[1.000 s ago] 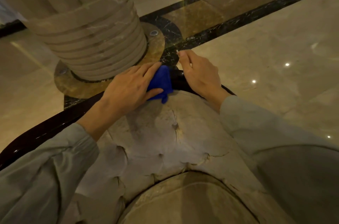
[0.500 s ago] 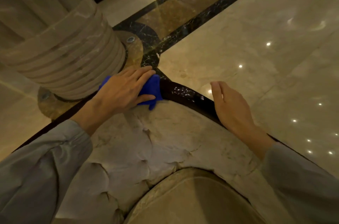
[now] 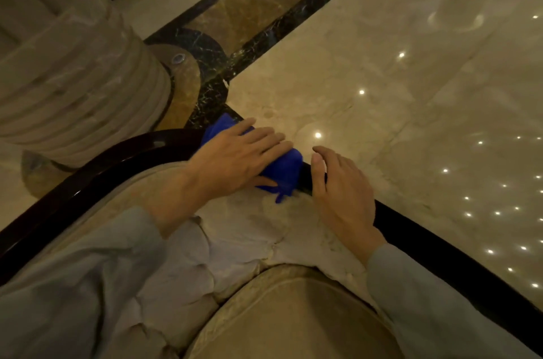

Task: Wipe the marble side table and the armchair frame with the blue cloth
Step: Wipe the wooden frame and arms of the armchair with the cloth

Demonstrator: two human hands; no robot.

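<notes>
Both arms reach forward from the bottom corners of the view, each in a loose grey sleeve [image 3: 88, 279] that ends short of the wrist. The left hand [image 3: 238, 158] lies palm down with its fingers [image 3: 264, 138] stretched flat and held close together, pointing up and to the right; the thumb tucks underneath (only its tip shows). The right hand [image 3: 343, 191] rests just beside it, also palm down, relaxed and slightly cupped, fingers together and aimed up and to the left, holding nothing. The two hands are near each other without touching.
</notes>
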